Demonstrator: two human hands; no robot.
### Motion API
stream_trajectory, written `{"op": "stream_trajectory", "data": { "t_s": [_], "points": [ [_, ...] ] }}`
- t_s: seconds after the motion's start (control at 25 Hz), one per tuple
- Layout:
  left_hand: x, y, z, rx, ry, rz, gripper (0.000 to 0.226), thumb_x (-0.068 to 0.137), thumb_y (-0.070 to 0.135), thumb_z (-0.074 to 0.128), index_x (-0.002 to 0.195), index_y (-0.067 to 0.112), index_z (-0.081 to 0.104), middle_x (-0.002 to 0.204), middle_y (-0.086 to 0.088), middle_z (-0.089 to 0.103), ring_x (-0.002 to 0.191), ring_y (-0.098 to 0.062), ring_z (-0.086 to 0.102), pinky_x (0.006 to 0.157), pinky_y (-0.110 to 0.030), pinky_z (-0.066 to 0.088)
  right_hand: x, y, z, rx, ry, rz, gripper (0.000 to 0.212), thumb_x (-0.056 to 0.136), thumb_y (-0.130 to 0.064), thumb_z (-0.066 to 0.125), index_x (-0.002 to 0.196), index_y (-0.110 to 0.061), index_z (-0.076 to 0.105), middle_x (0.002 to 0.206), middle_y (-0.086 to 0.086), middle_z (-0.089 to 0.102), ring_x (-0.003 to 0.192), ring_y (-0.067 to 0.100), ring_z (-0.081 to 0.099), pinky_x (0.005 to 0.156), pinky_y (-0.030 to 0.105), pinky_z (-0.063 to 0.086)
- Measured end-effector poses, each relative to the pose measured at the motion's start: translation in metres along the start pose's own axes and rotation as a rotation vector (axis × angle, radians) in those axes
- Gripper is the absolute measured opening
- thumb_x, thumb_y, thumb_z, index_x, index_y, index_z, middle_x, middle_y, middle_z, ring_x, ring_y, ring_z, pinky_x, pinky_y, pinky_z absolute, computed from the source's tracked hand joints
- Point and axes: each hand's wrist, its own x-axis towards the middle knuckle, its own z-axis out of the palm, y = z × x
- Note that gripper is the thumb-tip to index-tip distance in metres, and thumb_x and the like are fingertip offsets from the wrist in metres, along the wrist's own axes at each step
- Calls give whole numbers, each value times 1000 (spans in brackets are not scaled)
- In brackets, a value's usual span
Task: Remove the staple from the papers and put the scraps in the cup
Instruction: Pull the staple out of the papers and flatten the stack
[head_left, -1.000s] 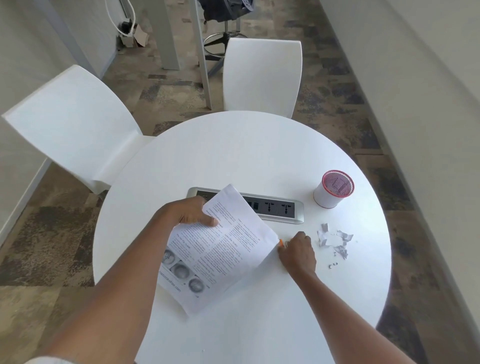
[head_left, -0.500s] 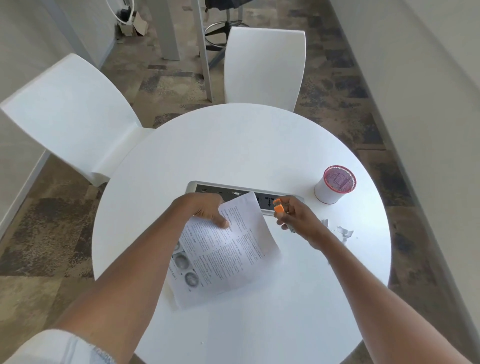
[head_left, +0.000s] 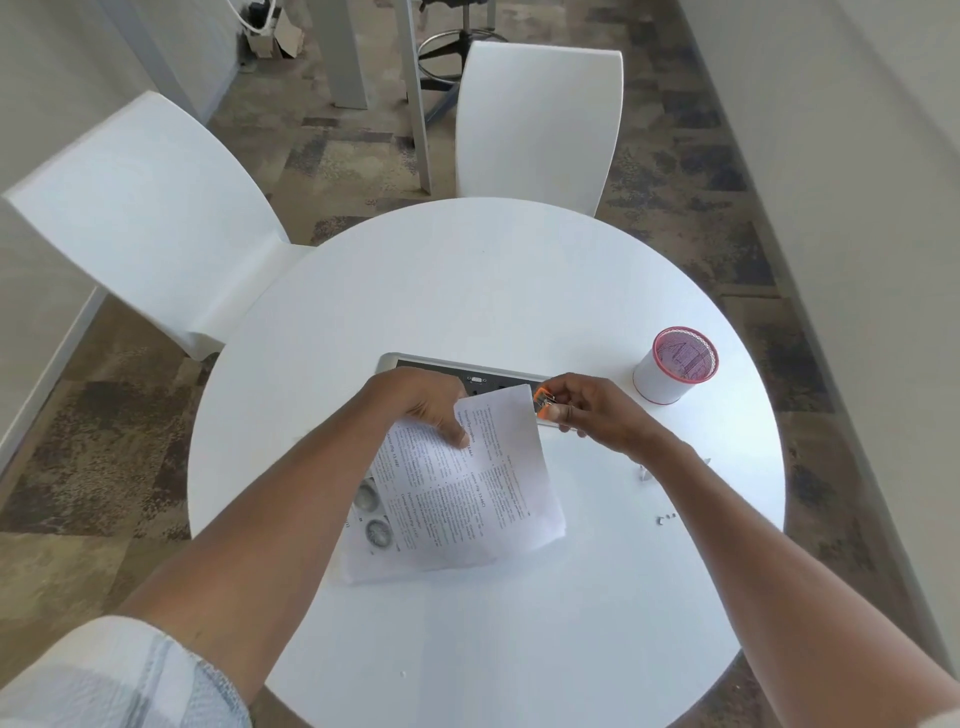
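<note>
Over the socket strip (head_left: 462, 372), one right hand (head_left: 597, 413) pinches one orange staple remover (head_left: 544, 406) at the papers' (head_left: 467, 488) corner; one left hand (head_left: 423, 410) grips them; beyond, one cup (head_left: 674, 373); few scraps (head_left: 647, 474) nearer.

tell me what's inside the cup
The cup by the table's far right edge shows a pinkish-red mesh inside its rim. No scraps can be made out in it, though its bottom is hard to see. A few scraps lie on the table.
</note>
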Motion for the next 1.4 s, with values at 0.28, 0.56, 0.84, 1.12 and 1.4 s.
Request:
{"op": "stream_trajectory", "data": {
  "t_s": [0.28, 0.56, 0.84, 1.12, 1.4],
  "points": [
    [2, 5, -1, 13, 0, -18, 38, 78, 36, 83, 112, 23, 70, 103, 3, 74, 89, -20, 71, 85, -39, 57, 5, -8, 0, -139, 6, -11, 35, 79, -36, 81, 108, -23, 66, 97, -3, 75, 85, 10, 65, 87, 40, 55],
    [-5, 10, -3, 31, 8, -27, 35, 82, 32, 81, 113, 21, 68, 90, 10, 68, 80, -13, 65, 74, -33, 51, 0, -20, -1, -176, 27, -67, 35, 77, -20, 84, 109, -22, 70, 87, -13, 72, 76, -2, 63, 76, 17, 52],
    [-7, 8, -2, 42, 13, -19, 35, 82, 34, 81, 113, 20, 72, 101, 3, 75, 90, -20, 72, 89, -42, 57, -1, -23, 3, -294, 116, -139, 42, 70, -20, 88, 108, -25, 70, 93, -7, 72, 71, -2, 58, 70, 20, 51],
    [-9, 8, 2, 41, 4, -13, 32, 81, 34, 81, 110, 23, 72, 99, 4, 76, 90, -21, 73, 90, -44, 58, 0, -20, 7, -324, 167, -159, 37, 73, -22, 85, 104, -24, 65, 91, -4, 70, 69, 3, 56, 70, 21, 47],
    [-13, 11, 2, 54, -14, -21, 34, 81, 33, 81, 112, 23, 71, 102, 3, 75, 92, -22, 73, 89, -43, 58, 1, -19, 10, -338, 137, -122, 35, 75, -27, 84, 104, -28, 65, 91, -5, 69, 73, 8, 58, 63, 25, 49]
  ]
}}
